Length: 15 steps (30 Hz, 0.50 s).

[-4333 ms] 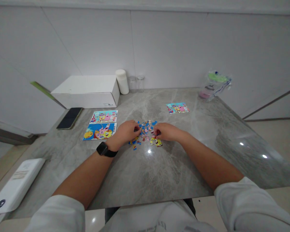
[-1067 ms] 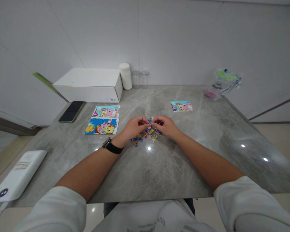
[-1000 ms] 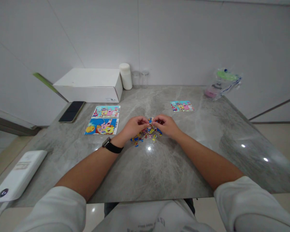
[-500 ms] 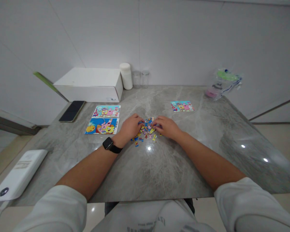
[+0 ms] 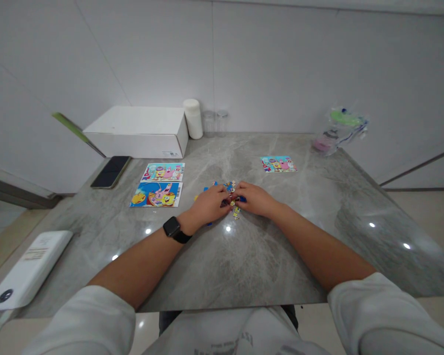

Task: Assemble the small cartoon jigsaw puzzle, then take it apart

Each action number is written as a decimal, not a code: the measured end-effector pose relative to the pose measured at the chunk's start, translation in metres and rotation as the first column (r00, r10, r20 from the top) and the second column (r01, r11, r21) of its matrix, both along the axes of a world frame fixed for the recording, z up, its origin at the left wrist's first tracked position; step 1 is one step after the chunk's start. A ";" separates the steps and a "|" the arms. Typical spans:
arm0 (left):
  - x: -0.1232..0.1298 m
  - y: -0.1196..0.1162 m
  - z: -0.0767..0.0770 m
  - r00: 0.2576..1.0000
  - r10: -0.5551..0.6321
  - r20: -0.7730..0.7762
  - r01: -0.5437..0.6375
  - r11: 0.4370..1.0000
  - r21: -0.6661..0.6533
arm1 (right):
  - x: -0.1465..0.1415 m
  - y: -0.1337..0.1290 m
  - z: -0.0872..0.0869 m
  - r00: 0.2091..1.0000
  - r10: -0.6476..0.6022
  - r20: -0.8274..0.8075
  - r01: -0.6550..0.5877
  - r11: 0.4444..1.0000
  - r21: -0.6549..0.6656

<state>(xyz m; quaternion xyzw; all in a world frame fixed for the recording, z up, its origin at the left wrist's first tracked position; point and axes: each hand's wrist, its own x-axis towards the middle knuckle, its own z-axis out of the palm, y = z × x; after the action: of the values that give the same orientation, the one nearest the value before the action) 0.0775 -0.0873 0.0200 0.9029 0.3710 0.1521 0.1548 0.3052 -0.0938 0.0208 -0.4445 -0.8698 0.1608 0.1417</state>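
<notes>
Small colourful jigsaw pieces (image 5: pixel 236 213) lie in a pile at the middle of the grey marble table (image 5: pixel 244 266), partly covered by both hands. My left hand (image 5: pixel 211 203), with a black watch on its wrist, reaches over the pile's left side, fingers curled in among the pieces. From the right, my right hand (image 5: pixel 254 198) touches the pile with bent fingers, its tips close to those of the left. What either hand grips is too small to make out. Two cartoon picture cards, one upper (image 5: pixel 163 172) and one lower (image 5: pixel 157 194), lie left of the hands.
Another cartoon card (image 5: pixel 278 164) lies at the back right, near a clear plastic bag (image 5: pixel 340 132). At the back left are a white box (image 5: pixel 133 133), a white bottle (image 5: pixel 193 120) and two clear jars. A phone (image 5: pixel 111 172) and a white power bank (image 5: pixel 29 266) lie at left.
My left hand has moved right and slightly nearer, over the pile. The fingertips of both hands are closer together, and pieces now show to the left behind my left hand.
</notes>
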 end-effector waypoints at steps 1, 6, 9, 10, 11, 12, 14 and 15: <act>0.001 -0.001 0.000 1.000 -0.001 -0.005 0.001 1.000 -0.003 | 0.000 0.000 0.000 1.000 0.001 -0.007 -0.001 1.000 -0.009; 0.003 -0.003 0.002 1.000 0.018 0.013 -0.017 1.000 -0.007 | 0.000 0.002 -0.002 0.999 -0.014 -0.052 0.012 0.999 -0.033; 0.004 -0.002 -0.002 0.999 0.003 0.039 -0.003 1.000 -0.005 | 0.001 0.002 -0.003 0.999 -0.013 -0.053 0.011 0.999 -0.030; 0.004 -0.001 -0.004 0.998 -0.007 0.059 0.007 1.000 -0.003 | 0.001 0.003 -0.004 0.998 -0.012 -0.055 0.010 1.000 -0.030; 0.004 0.000 -0.006 0.997 -0.017 0.080 0.017 1.000 -0.002 | 0.002 0.003 -0.005 0.998 -0.013 -0.059 0.011 0.999 -0.031; 0.004 0.002 -0.008 0.995 -0.027 0.100 0.028 1.000 -0.003 | 0.002 0.003 -0.006 0.998 -0.017 -0.064 0.015 0.999 -0.031; 0.003 0.006 -0.010 0.990 -0.045 0.131 0.046 0.999 -0.005 | 0.003 0.004 -0.006 0.997 -0.024 -0.074 0.021 0.999 -0.035; 0.002 0.008 -0.010 0.989 -0.048 0.140 0.050 0.999 -0.010 | 0.003 0.005 -0.006 0.997 -0.022 -0.079 0.019 0.999 -0.038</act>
<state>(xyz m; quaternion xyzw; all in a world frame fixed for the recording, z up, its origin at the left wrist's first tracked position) 0.0794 -0.0795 0.0102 0.8979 0.3379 0.2085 0.1902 0.3082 -0.0886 0.0148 -0.4492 -0.8556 0.1932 0.1697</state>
